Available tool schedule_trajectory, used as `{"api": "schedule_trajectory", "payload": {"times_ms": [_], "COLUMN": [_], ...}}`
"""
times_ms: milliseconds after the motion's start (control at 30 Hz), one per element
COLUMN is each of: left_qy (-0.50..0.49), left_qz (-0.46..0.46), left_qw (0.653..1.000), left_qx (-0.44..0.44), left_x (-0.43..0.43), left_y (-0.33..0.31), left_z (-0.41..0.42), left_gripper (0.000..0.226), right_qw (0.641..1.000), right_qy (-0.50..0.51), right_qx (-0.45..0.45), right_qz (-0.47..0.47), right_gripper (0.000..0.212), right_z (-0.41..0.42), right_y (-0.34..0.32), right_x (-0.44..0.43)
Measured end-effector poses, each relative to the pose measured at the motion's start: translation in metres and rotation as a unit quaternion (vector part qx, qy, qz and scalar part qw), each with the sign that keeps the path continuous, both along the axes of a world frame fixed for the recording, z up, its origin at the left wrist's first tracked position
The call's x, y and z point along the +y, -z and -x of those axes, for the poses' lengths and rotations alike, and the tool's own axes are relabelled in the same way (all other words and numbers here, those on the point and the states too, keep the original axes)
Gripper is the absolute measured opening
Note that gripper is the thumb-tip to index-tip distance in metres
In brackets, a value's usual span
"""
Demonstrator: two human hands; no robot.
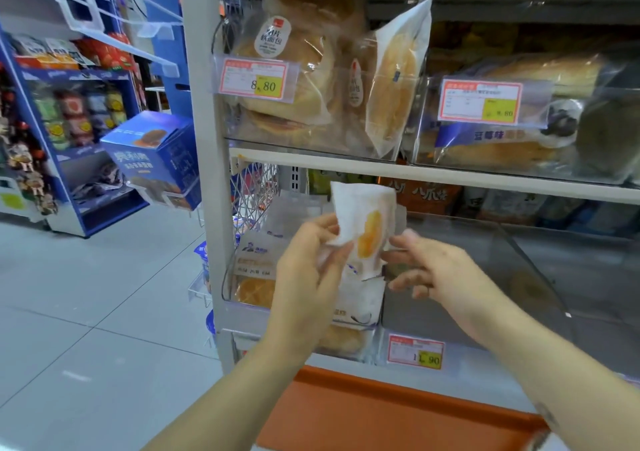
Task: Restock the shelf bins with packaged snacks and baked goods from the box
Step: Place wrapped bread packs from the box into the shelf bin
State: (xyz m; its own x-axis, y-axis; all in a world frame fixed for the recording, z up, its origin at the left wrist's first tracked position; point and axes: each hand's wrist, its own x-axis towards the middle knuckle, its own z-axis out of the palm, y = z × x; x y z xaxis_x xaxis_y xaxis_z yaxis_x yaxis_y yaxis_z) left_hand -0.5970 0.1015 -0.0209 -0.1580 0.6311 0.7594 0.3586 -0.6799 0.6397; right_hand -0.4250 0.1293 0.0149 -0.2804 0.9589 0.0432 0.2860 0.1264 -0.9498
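Orange box [381, 412] at six o'clock sits below my left hand [304, 270], which grips a white bread packet [363, 229] before the part-filled lower bin [242, 315], right hand [436, 270] loose-fingered beside it; the three-o'clock bin [519, 253] looks unfilled, so plenty remains.

White bread packet [363, 222], upright, pinched by left hand [308, 277], before clear shelf bin [242, 316]

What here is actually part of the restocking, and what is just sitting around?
In the job: bread packet, left hand gripping it, right hand beside it, lower shelf bin, orange box.
Just there: blue display stand, blue carton, 8.80 price tag.
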Motion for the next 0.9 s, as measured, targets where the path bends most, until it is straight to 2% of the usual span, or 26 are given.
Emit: {"api": "schedule_trajectory", "payload": {"times_ms": [33, 100, 167, 233, 300, 367, 433, 467, 533, 567, 633, 700, 767, 900], "left_qy": [0.005, 0.002, 0.014, 0.006, 0.005, 0.007, 0.003, -0.008, -0.029, -0.016, 0.048, 0.074, 0.047, -0.023], "left_qz": [-0.067, -0.177, -0.227, -0.247, -0.245, -0.208, -0.143, -0.097, 0.016, 0.084, 0.196, 0.208, 0.188, 0.145], "left_qw": [0.993, 0.939, 0.884, 0.852, 0.833, 0.842, 0.894, 0.928, 0.982, 0.992, 0.978, 0.965, 0.964, 0.969], "left_qx": [0.095, 0.296, 0.409, 0.462, 0.496, 0.498, 0.424, 0.359, 0.184, 0.097, -0.057, -0.138, -0.181, -0.198], "left_x": [-0.002, 0.000, 0.002, -0.001, -0.004, -0.009, -0.016, -0.019, -0.026, -0.029, -0.030, -0.029, -0.026, -0.022], "left_y": [0.005, 0.018, 0.026, 0.029, 0.033, 0.036, 0.032, 0.027, 0.016, 0.010, 0.003, 0.000, 0.000, 0.006], "left_z": [-0.001, -0.001, -0.003, -0.007, -0.009, -0.012, -0.014, -0.016, -0.017, -0.017, -0.017, -0.011, 0.002, 0.038], "left_gripper": [0.011, 0.021, 0.028, 0.019, 0.010, 0.026, 0.032, 0.031, 0.039, 0.052, 0.072, 0.063, 0.054, 0.058], "right_qw": [0.995, 0.970, 0.953, 0.960, 0.976, 0.983, 0.985, 0.986, 0.988, 0.987, 0.985, 0.982, 0.984, 0.988], "right_qy": [-0.018, -0.063, -0.081, -0.053, 0.001, 0.033, 0.036, 0.029, -0.002, -0.020, -0.064, -0.096, -0.109, -0.126], "right_qx": [0.064, 0.152, 0.193, 0.183, 0.152, 0.140, 0.143, 0.145, 0.149, 0.153, 0.162, 0.165, 0.140, 0.007], "right_qz": [0.078, 0.180, 0.219, 0.205, 0.157, 0.118, 0.089, 0.075, 0.044, 0.032, 0.016, 0.003, -0.019, -0.092], "right_gripper": [0.051, 0.068, 0.066, 0.056, 0.044, 0.035, 0.032, 0.033, 0.035, 0.036, 0.037, 0.038, 0.038, 0.042], "right_z": [-0.005, -0.015, -0.024, -0.032, -0.041, -0.047, -0.050, -0.050, -0.045, -0.041, -0.027, -0.009, 0.011, 0.049], "right_y": [-0.006, -0.014, -0.016, -0.010, -0.006, -0.006, -0.007, -0.008, -0.009, -0.009, -0.009, -0.008, -0.007, -0.007], "right_x": [-0.004, -0.009, -0.013, -0.014, -0.015, -0.017, -0.019, -0.021, -0.024, -0.026, -0.028, -0.026, -0.019, 0.004]}}
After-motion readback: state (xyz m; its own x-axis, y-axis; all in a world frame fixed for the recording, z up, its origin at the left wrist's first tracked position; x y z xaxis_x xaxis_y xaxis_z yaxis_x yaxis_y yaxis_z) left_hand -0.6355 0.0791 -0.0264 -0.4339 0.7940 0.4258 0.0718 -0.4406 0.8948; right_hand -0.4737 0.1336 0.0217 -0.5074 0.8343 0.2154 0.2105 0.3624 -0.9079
